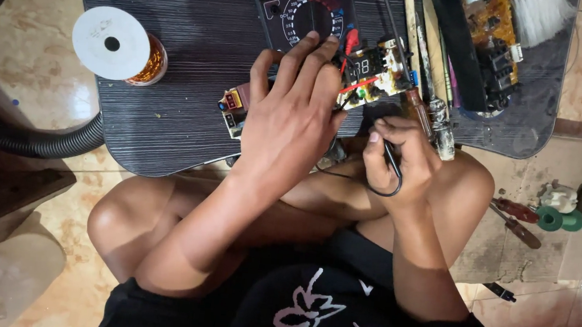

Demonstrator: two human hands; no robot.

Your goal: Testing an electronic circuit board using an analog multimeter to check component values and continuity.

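From the head camera, the left hand (288, 118) lies palm-down over a small circuit board (376, 71) near the front edge of the dark table (189, 49), its fingers (307, 60) close together and stretched toward the black multimeter (311, 14) just behind. The right hand (397, 159), off the table's front edge above the knee, has its fingers curled and pinching a black test probe (393, 158), whose lead loops below. A second small board (234, 109) peeks out beside the left wrist. A copper wire spool (122, 47) stands at the table's left edge. The probe tip could slip across neighbouring solder points if the board shifts under the hand.
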